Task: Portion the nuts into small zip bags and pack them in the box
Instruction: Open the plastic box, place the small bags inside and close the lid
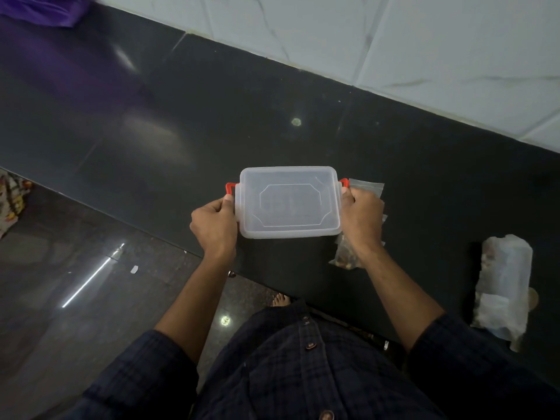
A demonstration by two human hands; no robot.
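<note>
A clear plastic box (288, 201) with its lid on and red side clips sits near the front edge of the black counter (151, 140). My left hand (213, 227) grips its left end, thumb by the red clip. My right hand (362, 218) grips the right end by the other clip. Small zip bags (368, 187) lie flat just right of the box, partly hidden by my right hand. A filled small bag of nuts (345, 257) shows under my right wrist. A large crumpled bag of nuts (504, 286) lies further right.
A white tiled wall (424, 40) runs along the back of the counter. A purple cloth (42, 9) lies at the far left corner. The counter's front edge runs diagonally, with glossy floor (75, 283) and my foot below it.
</note>
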